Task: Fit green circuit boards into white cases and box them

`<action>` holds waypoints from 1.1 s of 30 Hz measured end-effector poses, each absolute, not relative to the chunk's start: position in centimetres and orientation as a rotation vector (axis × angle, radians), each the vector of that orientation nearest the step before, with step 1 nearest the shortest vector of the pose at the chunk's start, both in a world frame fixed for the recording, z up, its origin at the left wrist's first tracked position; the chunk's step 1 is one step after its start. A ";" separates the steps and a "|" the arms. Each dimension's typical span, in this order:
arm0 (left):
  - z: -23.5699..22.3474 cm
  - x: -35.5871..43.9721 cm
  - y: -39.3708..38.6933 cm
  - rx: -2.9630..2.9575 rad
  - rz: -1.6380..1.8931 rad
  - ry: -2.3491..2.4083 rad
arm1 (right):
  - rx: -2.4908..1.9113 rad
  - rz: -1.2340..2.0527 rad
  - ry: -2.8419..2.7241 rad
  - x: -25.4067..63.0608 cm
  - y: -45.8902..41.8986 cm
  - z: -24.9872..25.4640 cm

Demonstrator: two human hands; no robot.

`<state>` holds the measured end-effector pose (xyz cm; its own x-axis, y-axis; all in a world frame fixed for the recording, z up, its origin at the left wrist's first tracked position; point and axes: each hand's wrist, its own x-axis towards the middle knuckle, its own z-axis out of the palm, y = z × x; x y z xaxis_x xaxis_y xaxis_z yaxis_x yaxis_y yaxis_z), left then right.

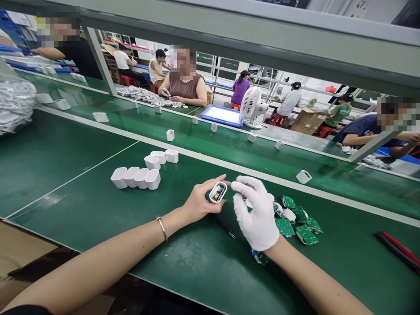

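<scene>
My left hand [201, 200], bare with a bracelet at the wrist, is closed round a small white plastic casing [218, 192] whose open end shows a circuit part inside. My right hand [257, 214], in a white glove, hovers just right of the casing with fingertips curled towards it; nothing clearly shows in it. Beside and partly under the right hand lie several green circuit boards [297, 221] on the green mat [197, 262]. A cluster of empty white casings [139, 175] stands to the left.
A green conveyor belt [229, 148] runs behind the mat, carrying spaced white casings [303, 176]. Other people sit across it. A blue tray [221, 115] and a white fan [251, 106] stand beyond. Red and black tool handles [398, 251] lie at right. A bag of white parts [15, 105] sits at left.
</scene>
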<state>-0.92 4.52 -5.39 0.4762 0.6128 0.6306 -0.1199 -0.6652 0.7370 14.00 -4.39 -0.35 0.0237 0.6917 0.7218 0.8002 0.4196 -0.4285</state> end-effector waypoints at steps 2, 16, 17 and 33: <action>-5.5 -0.9 4.5 1.924 1.211 0.413 | -1.515 -0.039 -1.691 13.8 -4.2 -0.7; -5.2 -1.0 5.1 1.631 1.326 0.580 | -1.381 1.294 -0.892 15.7 -2.1 0.3; -5.3 -0.9 5.0 1.622 1.295 0.581 | -1.238 1.248 -0.795 15.9 -1.9 0.8; -5.8 -0.7 4.5 1.711 0.967 0.446 | -1.032 0.957 -0.670 14.0 -1.4 -1.5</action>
